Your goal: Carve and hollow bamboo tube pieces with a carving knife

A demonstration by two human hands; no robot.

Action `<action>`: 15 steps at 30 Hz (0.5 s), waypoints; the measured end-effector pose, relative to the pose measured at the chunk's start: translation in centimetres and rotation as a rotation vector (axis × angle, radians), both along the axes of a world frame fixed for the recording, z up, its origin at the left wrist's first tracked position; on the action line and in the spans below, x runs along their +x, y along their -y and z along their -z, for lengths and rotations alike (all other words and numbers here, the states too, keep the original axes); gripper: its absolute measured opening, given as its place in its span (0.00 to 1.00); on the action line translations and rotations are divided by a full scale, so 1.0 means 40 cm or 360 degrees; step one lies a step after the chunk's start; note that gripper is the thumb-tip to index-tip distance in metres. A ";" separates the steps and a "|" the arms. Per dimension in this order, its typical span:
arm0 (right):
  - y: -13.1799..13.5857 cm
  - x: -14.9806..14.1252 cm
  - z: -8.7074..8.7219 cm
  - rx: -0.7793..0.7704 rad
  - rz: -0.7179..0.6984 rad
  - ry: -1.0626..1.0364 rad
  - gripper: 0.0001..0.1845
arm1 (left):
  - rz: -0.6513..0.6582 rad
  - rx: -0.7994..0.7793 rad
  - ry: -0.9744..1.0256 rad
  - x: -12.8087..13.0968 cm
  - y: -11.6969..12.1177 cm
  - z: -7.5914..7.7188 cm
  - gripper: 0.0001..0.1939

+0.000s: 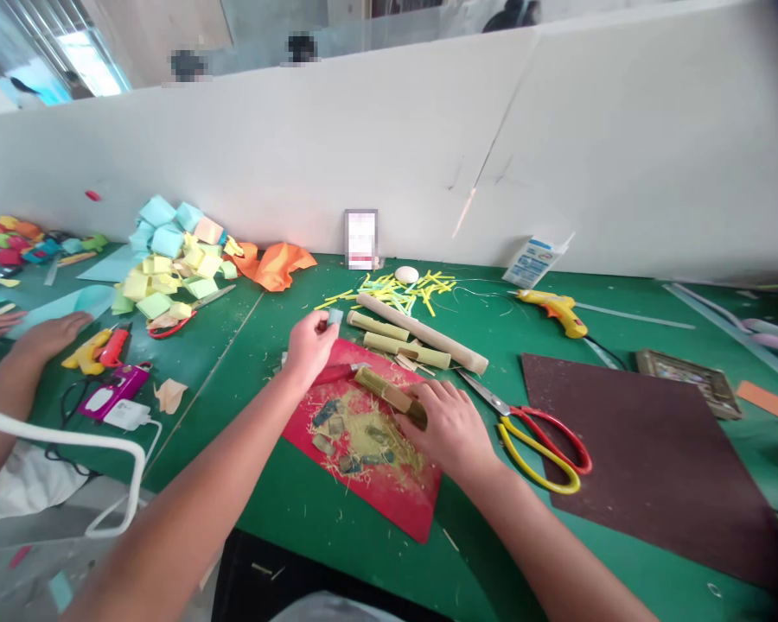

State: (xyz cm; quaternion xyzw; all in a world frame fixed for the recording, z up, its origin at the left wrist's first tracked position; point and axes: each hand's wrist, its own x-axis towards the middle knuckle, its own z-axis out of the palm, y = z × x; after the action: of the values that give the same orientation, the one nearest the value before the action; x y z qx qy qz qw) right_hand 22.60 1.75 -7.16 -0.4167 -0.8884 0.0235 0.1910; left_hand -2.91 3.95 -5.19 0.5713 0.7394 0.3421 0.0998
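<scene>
My left hand (308,350) is closed, pinching a small grey-blue piece (334,318) above the far left part of a red mat (415,510). My right hand (450,425) wraps round the near end of a short bamboo piece (389,391) with a cut-out in its side, which lies slanted over the mat. Between the hands, a red-handled tool (334,374) is partly hidden by my left hand. Pale shavings and several small dark scraps (350,465) cover the mat. Two more cut bamboo pieces (407,350) and a longer bamboo stick (428,333) lie just beyond.
Scissors with red and yellow handles (545,445) lie right of my right hand, by a dark brown board (635,458). Farther back are a yellow glue gun (554,311), yellow strips (389,289) and a small box (537,261). Another person's hands (55,335) work at left.
</scene>
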 end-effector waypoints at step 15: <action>-0.012 0.012 0.013 -0.0072 -0.0021 -0.0031 0.11 | 0.0740 -0.0265 -0.0569 0.010 0.120 -0.016 0.05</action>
State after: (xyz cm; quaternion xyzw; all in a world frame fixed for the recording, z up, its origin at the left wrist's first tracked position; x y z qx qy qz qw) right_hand 23.08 2.22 -7.69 -0.4150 -0.8884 0.0490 0.1901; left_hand -2.51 -0.87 -4.53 0.7662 0.6201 0.1423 0.0905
